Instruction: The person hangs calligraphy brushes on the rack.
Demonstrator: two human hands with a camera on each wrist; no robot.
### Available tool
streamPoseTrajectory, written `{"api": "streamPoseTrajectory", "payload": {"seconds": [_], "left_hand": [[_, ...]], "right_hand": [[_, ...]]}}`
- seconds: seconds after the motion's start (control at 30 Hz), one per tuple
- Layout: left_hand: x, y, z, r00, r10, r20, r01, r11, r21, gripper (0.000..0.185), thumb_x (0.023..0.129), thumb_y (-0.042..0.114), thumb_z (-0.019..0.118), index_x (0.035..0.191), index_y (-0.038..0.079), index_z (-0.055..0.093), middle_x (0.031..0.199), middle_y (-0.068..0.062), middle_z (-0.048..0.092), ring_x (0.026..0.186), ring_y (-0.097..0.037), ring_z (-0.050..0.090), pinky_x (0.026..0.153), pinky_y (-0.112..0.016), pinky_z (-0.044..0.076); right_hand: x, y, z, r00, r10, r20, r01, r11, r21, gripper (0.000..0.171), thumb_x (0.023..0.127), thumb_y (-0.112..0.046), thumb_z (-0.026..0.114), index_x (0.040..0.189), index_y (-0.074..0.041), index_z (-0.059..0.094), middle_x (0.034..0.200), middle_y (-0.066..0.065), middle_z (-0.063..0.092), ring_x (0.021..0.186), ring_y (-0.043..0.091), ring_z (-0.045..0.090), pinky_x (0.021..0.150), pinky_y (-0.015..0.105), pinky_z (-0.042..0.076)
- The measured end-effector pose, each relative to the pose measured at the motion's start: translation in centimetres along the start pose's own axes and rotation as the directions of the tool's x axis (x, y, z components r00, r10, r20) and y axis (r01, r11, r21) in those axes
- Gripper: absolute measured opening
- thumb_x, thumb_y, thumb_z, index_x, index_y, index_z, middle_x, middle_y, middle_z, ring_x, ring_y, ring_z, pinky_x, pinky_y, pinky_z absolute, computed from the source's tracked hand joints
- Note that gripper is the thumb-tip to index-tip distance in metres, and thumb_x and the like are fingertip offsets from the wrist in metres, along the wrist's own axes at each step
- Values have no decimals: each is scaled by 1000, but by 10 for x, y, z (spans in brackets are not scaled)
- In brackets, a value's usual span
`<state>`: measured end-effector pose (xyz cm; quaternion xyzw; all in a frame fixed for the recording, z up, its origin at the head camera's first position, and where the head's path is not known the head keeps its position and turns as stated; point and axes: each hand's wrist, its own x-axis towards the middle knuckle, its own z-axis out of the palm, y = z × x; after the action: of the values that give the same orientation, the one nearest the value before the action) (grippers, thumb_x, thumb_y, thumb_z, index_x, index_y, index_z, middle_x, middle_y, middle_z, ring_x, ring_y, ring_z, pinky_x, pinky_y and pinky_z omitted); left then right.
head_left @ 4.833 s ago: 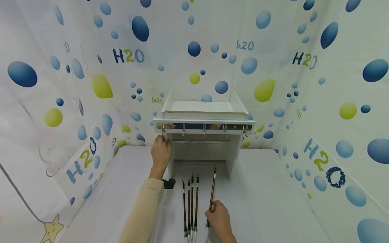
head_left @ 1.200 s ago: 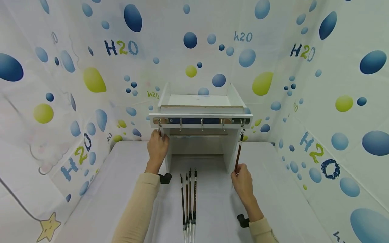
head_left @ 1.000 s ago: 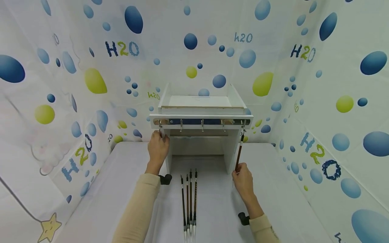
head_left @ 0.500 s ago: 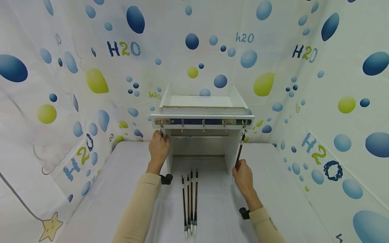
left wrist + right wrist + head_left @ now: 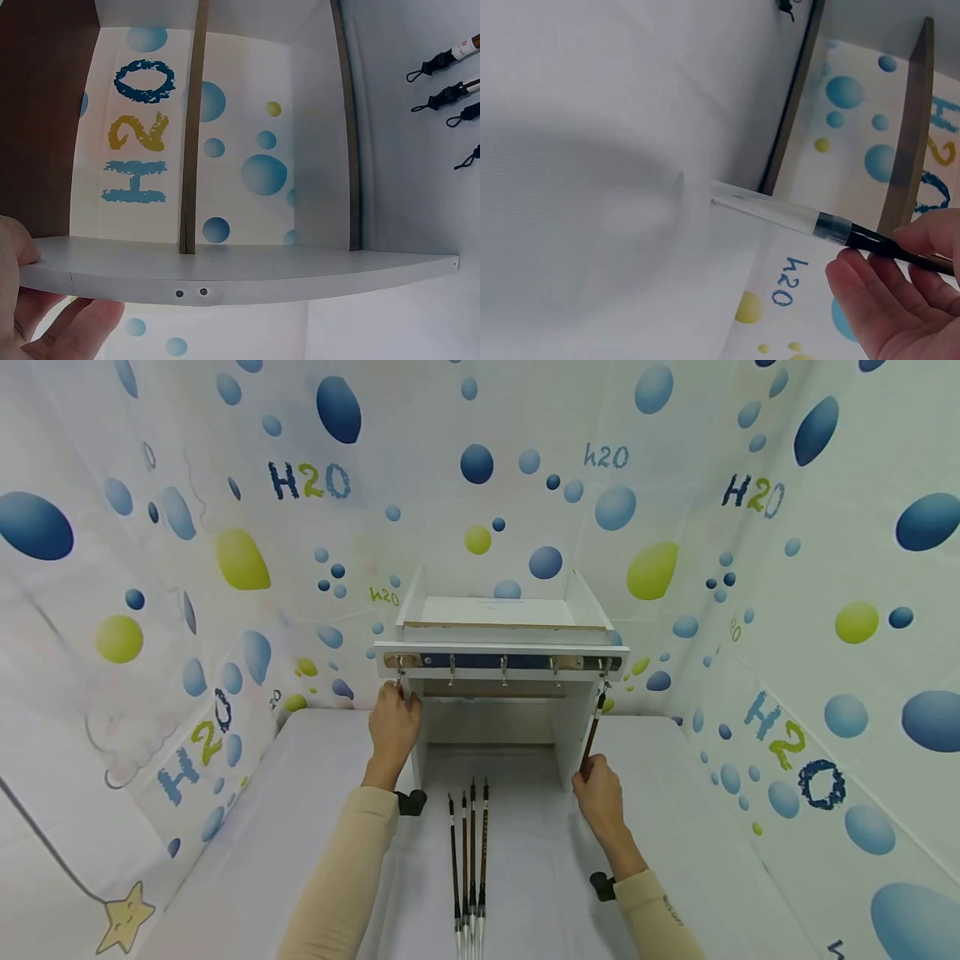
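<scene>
My right hand (image 5: 602, 789) pinches the handle of a calligraphy brush (image 5: 592, 739) between thumb and fingers. The brush stands nearly upright, loop end at the top, right at the rightmost metal hook (image 5: 605, 667) of the white shelf (image 5: 577, 649). In the right wrist view its white tip, under a clear cover (image 5: 780, 211), points down toward the table. My left hand (image 5: 394, 727) grips the shelf's left side panel (image 5: 247, 271) just under the leftmost hook (image 5: 399, 667), thumb on one face and fingers on the other.
Several more calligraphy brushes (image 5: 484, 843) lie side by side on the white tabletop (image 5: 675, 843), loop ends toward the shelf. Three bare hooks (image 5: 504, 670) hang between the outer ones. A patterned curtain (image 5: 480, 410) surrounds the table.
Over the last few seconds my right hand has lifted the brush from the tabletop up to the rightmost hook. Lately it has shifted only slightly upward. My left hand stays on the panel.
</scene>
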<state>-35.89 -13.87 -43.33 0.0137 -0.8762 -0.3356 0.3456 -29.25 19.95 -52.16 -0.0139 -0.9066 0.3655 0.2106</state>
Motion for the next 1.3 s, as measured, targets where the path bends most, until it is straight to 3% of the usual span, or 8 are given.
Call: {"api": "streamPoseTrajectory", "payload": {"seconds": [0.2,0.53,0.73,0.97,1.13,1.3], "left_hand": [[-2,-1,0,1000,5,2,-5,1000,-4,23,93,16,60,99,-7,58,92,-25,62,75,-49,66,65,-61,52],[-6,-2,0,1000,11,4,-11,1000,-19,23,93,15,59,99,-7,59,90,-24,62,74,-47,66,64,-60,53],[-6,-3,0,1000,21,-13,-21,1000,-14,23,93,15,59,99,-7,58,89,-24,61,73,-48,65,63,-60,52],[-2,-1,-1,1000,27,-5,-27,1000,-1,24,94,16,59,100,-7,57,90,-25,61,74,-49,64,64,-61,51],[1,0,-1,1000,-2,25,2,1000,1,24,95,18,57,101,-6,57,93,-24,61,76,-49,65,66,-61,51],[2,1,-2,997,-49,67,48,999,26,26,97,21,54,104,-5,55,97,-24,60,79,-51,65,67,-61,51]], "right_hand": [[-5,0,1,1000,-1,-6,1,1000,-11,19,89,-4,62,103,7,59,88,20,69,68,25,67,54,29,49],[-9,-2,-1,998,22,-57,-23,1000,-10,30,87,-6,65,113,9,61,92,20,70,80,32,70,65,43,55],[-13,-17,-8,998,18,-59,-19,1000,-21,30,89,-12,66,114,4,62,96,16,71,85,29,70,67,43,55],[-24,-41,-12,999,-19,-43,17,998,-59,42,92,-19,66,127,2,61,111,17,71,92,31,70,67,44,56],[-35,-54,-8,997,-59,-41,56,996,-70,48,92,-22,66,133,2,58,121,17,69,98,32,70,70,46,57],[-47,-65,-3,999,-42,17,43,998,-39,57,93,-26,64,140,3,51,128,19,66,104,34,70,77,50,56]]}}
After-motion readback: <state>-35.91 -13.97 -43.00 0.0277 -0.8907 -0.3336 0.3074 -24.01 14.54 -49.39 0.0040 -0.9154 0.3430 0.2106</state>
